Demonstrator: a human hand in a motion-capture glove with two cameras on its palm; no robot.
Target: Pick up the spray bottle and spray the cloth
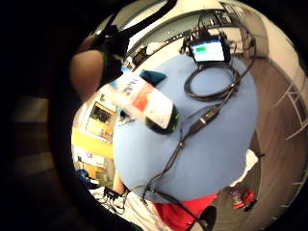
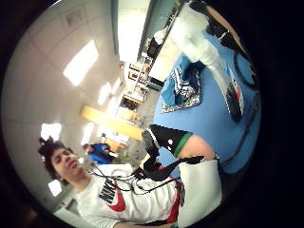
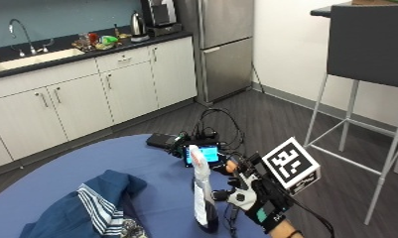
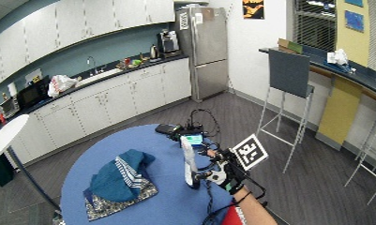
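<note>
A white spray bottle (image 3: 200,191) with a dark base stands upright on the round blue table (image 3: 60,173), near its front edge. My gloved right hand (image 3: 254,196) is just right of it, palm toward the bottle, fingers spread and only partly curled. The thumb lies close to the bottle's side; I cannot tell whether it touches. The little finger side palm view shows the bottle (image 1: 147,101) a short way off the palm, and the thumb side palm view shows the bottle (image 2: 213,61) over the table. A crumpled blue cloth (image 3: 96,208) with a striped part lies left of the bottle, also seen as cloth (image 2: 183,85).
A small lit screen (image 3: 205,155) with a black box (image 3: 161,140) and looped cables (image 1: 211,82) sits on the table's far side behind the bottle. A cable runs along the table (image 1: 192,130) toward the person. A tall grey stool (image 3: 367,49) stands to the right on the floor.
</note>
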